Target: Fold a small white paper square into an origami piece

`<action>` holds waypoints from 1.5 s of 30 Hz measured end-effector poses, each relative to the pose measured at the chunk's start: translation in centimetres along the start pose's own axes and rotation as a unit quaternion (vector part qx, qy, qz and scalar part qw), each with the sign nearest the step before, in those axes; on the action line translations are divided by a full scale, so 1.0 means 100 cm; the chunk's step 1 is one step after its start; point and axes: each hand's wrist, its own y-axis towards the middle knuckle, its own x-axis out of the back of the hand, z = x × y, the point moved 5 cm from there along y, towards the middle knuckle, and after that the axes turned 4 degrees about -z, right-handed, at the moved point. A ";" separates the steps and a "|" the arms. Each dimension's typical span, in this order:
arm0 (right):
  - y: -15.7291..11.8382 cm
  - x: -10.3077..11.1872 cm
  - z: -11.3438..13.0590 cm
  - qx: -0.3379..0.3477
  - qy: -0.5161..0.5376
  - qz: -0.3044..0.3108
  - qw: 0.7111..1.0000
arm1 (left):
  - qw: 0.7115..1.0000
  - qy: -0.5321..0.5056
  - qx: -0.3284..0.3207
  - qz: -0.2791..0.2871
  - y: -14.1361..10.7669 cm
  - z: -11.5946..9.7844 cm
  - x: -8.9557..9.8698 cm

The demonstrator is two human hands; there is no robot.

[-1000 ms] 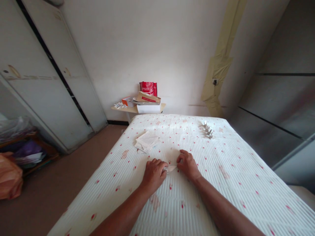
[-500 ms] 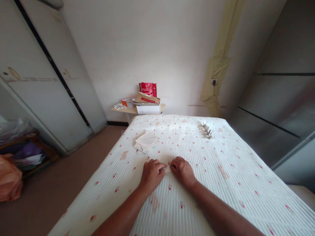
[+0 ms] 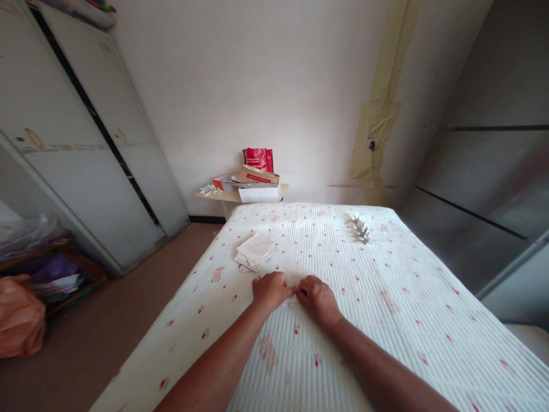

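Note:
My left hand (image 3: 271, 290) and my right hand (image 3: 317, 294) meet low over the quilted bedspread (image 3: 386, 343), fingertips almost touching. Both are closed in a pinch on a small pale piece of paper (image 3: 292, 298), mostly hidden by the fingers. Beyond my left hand lies a loose stack of printed paper sheets (image 3: 256, 250). Farther off to the right, a cluster of small folded paper pieces (image 3: 360, 230) sits on the bedspread.
Behind the bed a small table (image 3: 231, 197) bears a white box (image 3: 259, 193), a red bag (image 3: 258, 159) and more white folded pieces (image 3: 211, 190). Cabinets (image 3: 103, 149) stand at left, above an orange plastic bag (image 3: 19, 315) on the floor.
My left hand has turned over, its knuckles rolling inward and closing beside the right fingertips. The right hand stays almost in place. The view has tilted slightly.

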 end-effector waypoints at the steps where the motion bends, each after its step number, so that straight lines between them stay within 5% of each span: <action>1: 0.000 0.000 0.000 0.001 -0.002 -0.001 1.000 | 1.000 0.007 -0.001 0.001 0.000 -0.001 -0.001; 27: -0.001 0.002 0.002 0.003 -0.004 -0.006 1.000 | 0.997 -0.037 -0.046 -0.042 -0.010 0.023 -0.002; 30: -0.001 0.002 0.002 0.008 0.001 -0.006 1.000 | 0.979 -0.088 -0.144 -0.116 -0.025 0.023 -0.001; 34: -0.002 0.002 0.004 0.016 -0.010 0.000 1.000 | 0.956 -0.067 -0.250 -0.135 -0.043 0.024 -0.004; 45: -0.001 -0.001 0.002 0.017 -0.001 0.006 1.000 | 0.918 0.019 -0.348 -0.190 -0.059 0.032 -0.007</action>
